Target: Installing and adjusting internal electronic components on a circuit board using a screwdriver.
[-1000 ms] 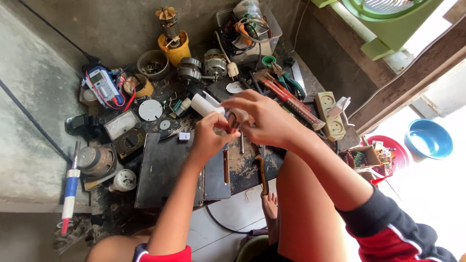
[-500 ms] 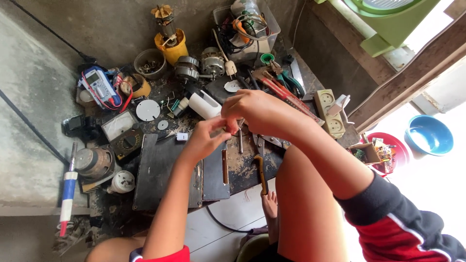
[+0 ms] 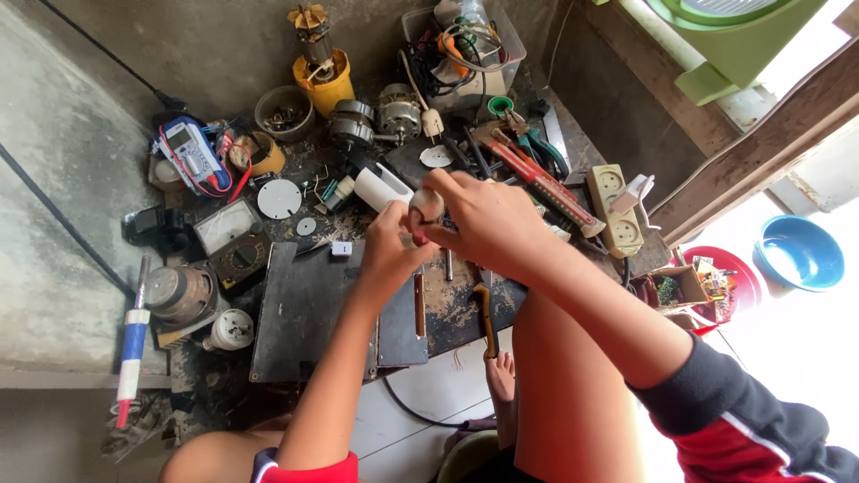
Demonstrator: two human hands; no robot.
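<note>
My left hand (image 3: 392, 240) and my right hand (image 3: 483, 217) meet over the cluttered floor, both closed around a small pale rounded part (image 3: 427, 205). The right hand's fingers curl over the part from above, while the left hand grips it from below. Most of the part is hidden by my fingers. Directly under the hands lie a dark flat board (image 3: 309, 309) and a wooden-handled tool (image 3: 419, 304). A white cylinder (image 3: 380, 187) rests just behind the left hand.
A blue multimeter (image 3: 195, 152), an analog meter (image 3: 233, 237), small motors (image 3: 376, 116), a yellow cup (image 3: 324, 85), a red-handled wrench (image 3: 537, 179) and a beige power strip (image 3: 613, 210) crowd the floor. A clear box of wires (image 3: 465, 40) stands behind. A blue bowl (image 3: 799, 252) sits far right.
Both hands stayed joined on the small part, with only a slight shift; the camera view drifted a little.
</note>
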